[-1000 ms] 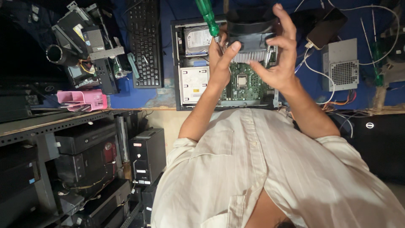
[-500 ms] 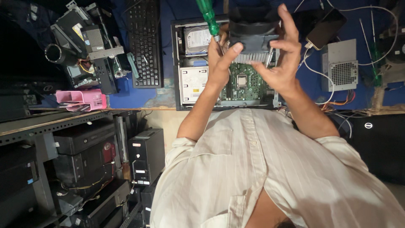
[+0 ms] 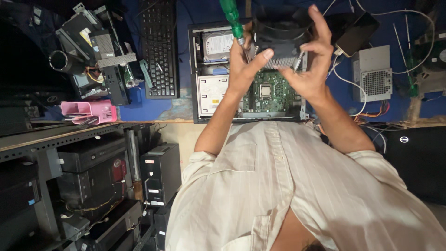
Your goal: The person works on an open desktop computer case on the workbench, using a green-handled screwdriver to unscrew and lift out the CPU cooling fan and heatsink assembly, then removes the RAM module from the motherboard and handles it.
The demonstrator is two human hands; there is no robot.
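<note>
Lighting is uneven. The white shirt [image 3: 297,186] in the foreground is brightly and evenly lit, without blown highlights. The blue bench top [image 3: 186,18] and the open computer case [image 3: 204,93] are moderately lit; the circuit board [image 3: 272,95] reads clearly. The shelves of dark computer towers [image 3: 93,176] at lower left sit in deep shadow, detail lost. Focus is sharp at centre; wide-angle bending shows towards the edges. No motion blur.

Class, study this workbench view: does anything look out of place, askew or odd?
Yes. The heatsink and fan unit is off the motherboard, held in both hands above the open computer case, leaving the processor bare. The left hand also grips a green-handled screwdriver.
</note>
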